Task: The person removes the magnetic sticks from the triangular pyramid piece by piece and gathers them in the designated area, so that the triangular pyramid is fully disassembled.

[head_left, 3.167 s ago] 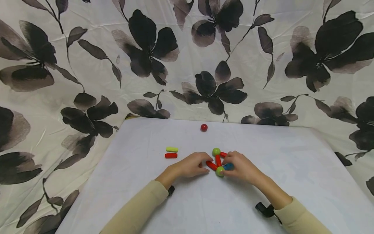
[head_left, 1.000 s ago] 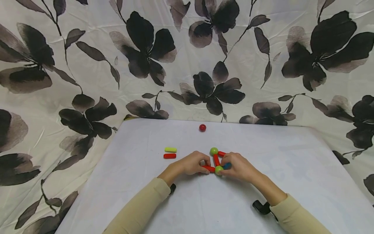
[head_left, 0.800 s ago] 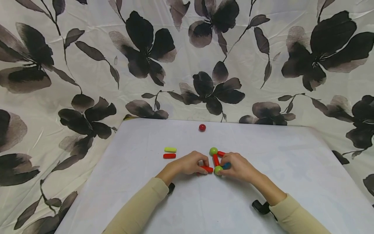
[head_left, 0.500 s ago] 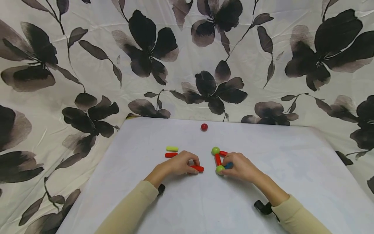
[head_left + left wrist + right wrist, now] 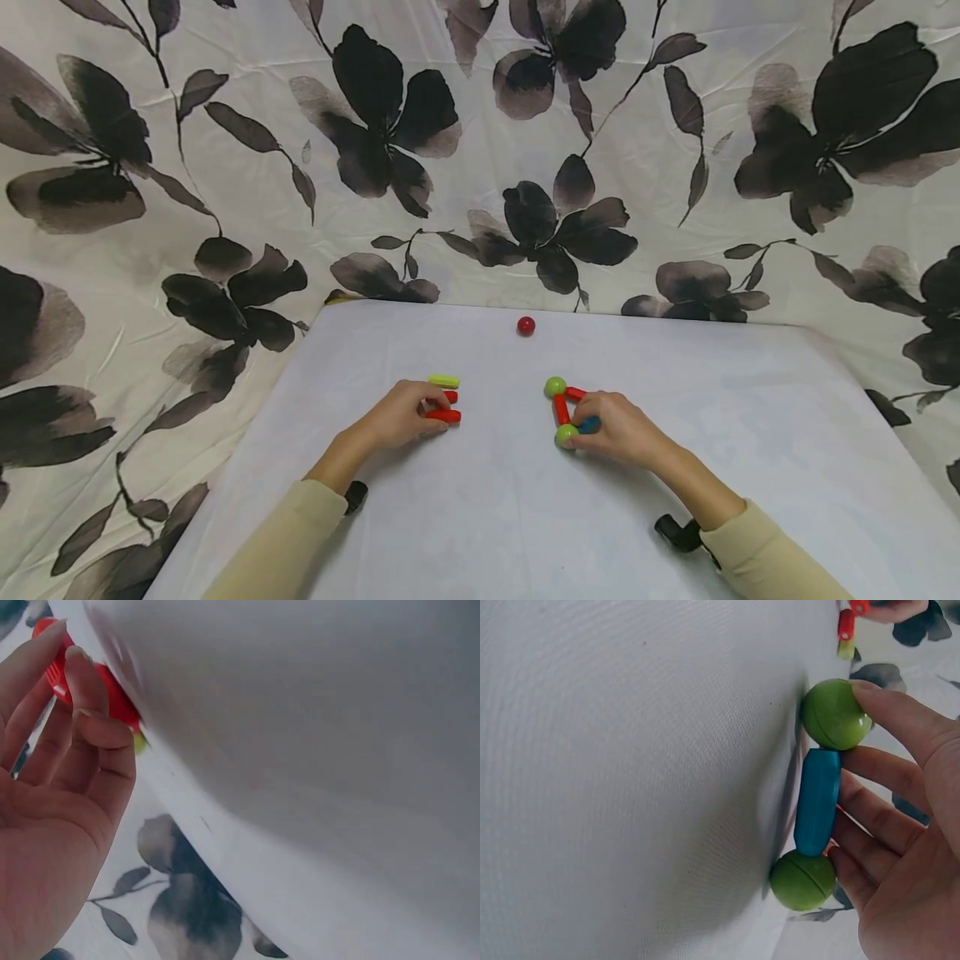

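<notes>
My left hand (image 5: 397,414) pinches a red rod (image 5: 444,416) between thumb and fingers, just in front of another red rod (image 5: 451,397) and a lime rod (image 5: 443,381). The left wrist view also shows the gripped red rod (image 5: 49,634). At centre right, my right hand (image 5: 618,427) pinches a green ball (image 5: 566,436), its thumb pressing on it. Between that green ball (image 5: 836,714) and a lower green ball (image 5: 802,880) runs a blue rod (image 5: 817,802). Red rods (image 5: 561,409) join on behind, reaching a far green ball (image 5: 555,387). The fingers partly cover this framework.
A dark red ball (image 5: 526,326) sits near the back edge of the white table (image 5: 480,533). Behind hangs a cloth (image 5: 465,167) with dark flowers. A black wrist camera (image 5: 677,533) shows below the right forearm.
My left hand has pulled a red rod away from the near green ball and carried it left, beside the loose rods. My right hand has stayed at the framework.
</notes>
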`<control>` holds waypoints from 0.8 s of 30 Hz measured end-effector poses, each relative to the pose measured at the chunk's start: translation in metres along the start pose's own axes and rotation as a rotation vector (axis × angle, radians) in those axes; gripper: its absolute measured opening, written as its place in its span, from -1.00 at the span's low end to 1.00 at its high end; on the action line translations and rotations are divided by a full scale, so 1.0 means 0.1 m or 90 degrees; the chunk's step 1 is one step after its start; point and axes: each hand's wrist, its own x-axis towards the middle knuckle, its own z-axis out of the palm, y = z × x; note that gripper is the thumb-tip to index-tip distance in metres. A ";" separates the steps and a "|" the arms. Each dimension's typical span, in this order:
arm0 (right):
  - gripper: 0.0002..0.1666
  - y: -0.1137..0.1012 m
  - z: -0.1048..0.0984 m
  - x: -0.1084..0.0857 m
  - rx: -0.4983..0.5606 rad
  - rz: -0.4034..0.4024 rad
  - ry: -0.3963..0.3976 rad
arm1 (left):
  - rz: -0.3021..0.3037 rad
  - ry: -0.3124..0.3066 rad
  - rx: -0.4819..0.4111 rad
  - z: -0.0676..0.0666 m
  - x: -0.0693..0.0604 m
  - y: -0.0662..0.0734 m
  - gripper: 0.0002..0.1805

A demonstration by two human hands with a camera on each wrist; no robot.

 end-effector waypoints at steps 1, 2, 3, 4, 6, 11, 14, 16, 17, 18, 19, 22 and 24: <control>-0.84 0.00 0.00 0.00 0.002 0.001 0.000 | -0.009 0.004 -0.001 -0.01 -0.01 -0.02 -0.76; -0.83 0.00 0.00 0.00 0.004 0.002 0.000 | -0.015 0.007 -0.002 -0.02 -0.02 -0.04 -0.75; -0.83 0.00 0.00 -0.01 0.006 0.003 0.000 | -0.018 0.008 -0.001 -0.03 -0.03 -0.06 -0.75; -0.83 0.00 0.00 -0.01 0.007 0.003 0.000 | -0.019 0.009 -0.001 -0.03 -0.03 -0.08 -0.75; -0.83 0.00 0.00 -0.01 0.009 0.002 0.000 | -0.024 0.010 0.001 -0.04 -0.04 -0.12 -0.76; -0.83 0.00 -0.01 0.00 0.008 -0.003 0.000 | -0.019 0.010 0.011 -0.04 -0.03 -0.18 -0.78; -0.83 0.01 -0.02 0.01 0.007 -0.003 -0.002 | -0.013 0.011 0.019 -0.04 -0.03 -0.19 -0.78; -0.83 0.01 -0.02 0.01 0.007 -0.001 -0.002 | -0.015 0.011 0.025 -0.04 -0.03 -0.19 -0.77; -0.83 0.00 -0.02 0.01 0.008 -0.001 -0.002 | -0.018 0.012 0.027 -0.04 -0.03 -0.18 -0.77; -0.83 0.01 -0.02 0.01 0.008 -0.001 -0.002 | -0.022 0.013 0.029 -0.04 -0.04 -0.18 -0.76; -0.83 0.00 -0.01 0.01 0.008 -0.002 -0.002 | -0.026 0.014 0.030 -0.04 -0.04 -0.17 -0.76; -0.83 0.01 -0.01 0.01 0.009 -0.004 -0.005 | -0.042 0.018 0.033 -0.03 -0.05 -0.14 -0.75; -0.82 0.01 -0.01 0.01 0.008 -0.005 -0.008 | -0.050 0.022 0.033 -0.02 -0.06 -0.14 -0.74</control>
